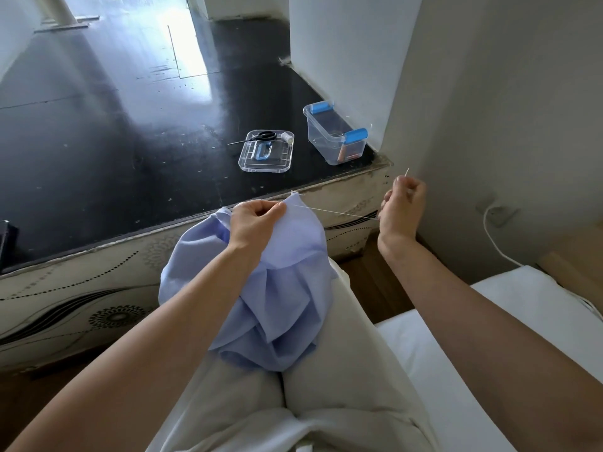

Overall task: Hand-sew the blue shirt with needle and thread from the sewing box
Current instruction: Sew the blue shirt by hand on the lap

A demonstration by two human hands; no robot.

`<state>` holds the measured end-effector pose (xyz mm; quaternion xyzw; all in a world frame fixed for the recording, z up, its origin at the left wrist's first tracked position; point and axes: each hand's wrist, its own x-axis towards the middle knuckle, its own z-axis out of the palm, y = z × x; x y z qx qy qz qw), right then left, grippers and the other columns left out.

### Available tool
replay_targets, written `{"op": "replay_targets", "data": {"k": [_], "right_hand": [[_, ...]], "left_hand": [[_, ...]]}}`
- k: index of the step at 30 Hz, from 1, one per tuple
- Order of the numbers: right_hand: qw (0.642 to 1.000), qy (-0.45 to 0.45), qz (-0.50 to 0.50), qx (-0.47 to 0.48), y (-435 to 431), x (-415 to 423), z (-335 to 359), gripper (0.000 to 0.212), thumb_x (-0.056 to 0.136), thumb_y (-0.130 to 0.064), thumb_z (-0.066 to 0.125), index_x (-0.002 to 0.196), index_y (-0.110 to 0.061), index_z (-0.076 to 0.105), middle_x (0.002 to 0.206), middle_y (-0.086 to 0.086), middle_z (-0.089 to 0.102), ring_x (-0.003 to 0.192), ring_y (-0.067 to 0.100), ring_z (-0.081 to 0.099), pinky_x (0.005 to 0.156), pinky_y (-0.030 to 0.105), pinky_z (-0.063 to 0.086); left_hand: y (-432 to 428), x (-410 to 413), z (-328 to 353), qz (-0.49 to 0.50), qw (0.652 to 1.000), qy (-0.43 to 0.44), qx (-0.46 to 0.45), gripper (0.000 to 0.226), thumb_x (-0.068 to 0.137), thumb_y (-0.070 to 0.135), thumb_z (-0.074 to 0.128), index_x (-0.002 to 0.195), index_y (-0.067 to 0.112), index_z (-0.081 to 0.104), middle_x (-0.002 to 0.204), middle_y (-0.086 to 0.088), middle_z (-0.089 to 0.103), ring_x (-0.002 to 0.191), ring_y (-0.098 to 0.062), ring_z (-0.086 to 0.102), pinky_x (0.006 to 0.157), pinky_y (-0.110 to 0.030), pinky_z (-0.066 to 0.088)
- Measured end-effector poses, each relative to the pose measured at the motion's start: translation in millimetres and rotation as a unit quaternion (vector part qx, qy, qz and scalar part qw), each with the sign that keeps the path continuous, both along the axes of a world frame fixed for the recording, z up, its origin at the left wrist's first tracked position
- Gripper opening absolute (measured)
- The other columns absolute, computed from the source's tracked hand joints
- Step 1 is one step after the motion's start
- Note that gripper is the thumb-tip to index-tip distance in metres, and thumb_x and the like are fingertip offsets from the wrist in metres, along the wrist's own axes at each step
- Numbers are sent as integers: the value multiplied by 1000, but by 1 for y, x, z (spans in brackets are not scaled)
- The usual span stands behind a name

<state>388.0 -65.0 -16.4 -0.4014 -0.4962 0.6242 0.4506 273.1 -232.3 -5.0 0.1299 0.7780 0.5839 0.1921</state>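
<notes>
1. The blue shirt (280, 288) lies bunched up on the person's lap, on white trousers (342, 370).
2. The left hand (257, 220) pinches the top edge of the shirt between thumb and fingers and holds it up a bit.
3. The right hand (403, 203) is out to the right, near the wall. Its fingers are curled tight round the needle (406, 172), and the needle's tip pokes up above them.
4. A thin white thread (336, 213) runs tight from the shirt edge across to the right hand.
5. The clear sewing box (326, 141) with blue clips stands open on the dark counter (130, 141), near the corner by the wall.
6. Its lid (284, 158) lies flat just left of the box, with black scissors (261, 136) and a small white spool (286, 136) on it
</notes>
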Motion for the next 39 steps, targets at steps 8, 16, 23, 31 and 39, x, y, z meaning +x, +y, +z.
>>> {"op": "replay_targets", "data": {"k": [8, 16, 23, 31, 39], "right_hand": [[885, -170, 323, 288, -34, -18, 2, 19, 89, -27, 70, 99, -11, 70, 61, -6, 54, 51, 2, 47, 52, 12, 43], [868, -201, 277, 361, -40, -37, -5, 22, 85, -36, 72, 95, -16, 71, 84, 4, 70, 71, 17, 62, 65, 21, 55], [869, -213, 298, 333, -38, -38, -5, 25, 87, -40, 69, 96, -16, 68, 83, -2, 67, 69, 12, 59, 59, 9, 46], [865, -148, 369, 307, -32, -26, -2, 16, 90, -28, 68, 85, -13, 66, 76, 5, 66, 67, 17, 59, 61, 19, 52], [669, -352, 636, 153, -17, 0, 15, 15, 87, -16, 72, 101, -10, 74, 91, 4, 66, 65, 9, 53, 59, 19, 44]], "left_hand": [[1, 4, 8, -20, 999, -10, 32, 12, 89, 24, 69, 78, 22, 69, 74, 0, 65, 70, -14, 58, 58, -22, 50], [-1, 5, 7, -43, 998, -19, 46, 19, 90, 30, 67, 99, 13, 69, 85, -3, 67, 77, -18, 62, 56, -16, 50], [-3, 4, 10, -55, 996, -38, 54, 9, 92, 28, 65, 89, 19, 66, 81, -1, 65, 74, -17, 61, 55, -16, 50], [-1, 3, 8, -42, 996, -55, 58, 13, 92, 24, 66, 79, 20, 65, 78, -3, 63, 74, -17, 58, 61, -24, 51], [7, -2, 5, 32, 994, -70, 75, 13, 87, 21, 72, 74, 25, 71, 72, 2, 65, 70, -15, 59, 59, -22, 48]]}}
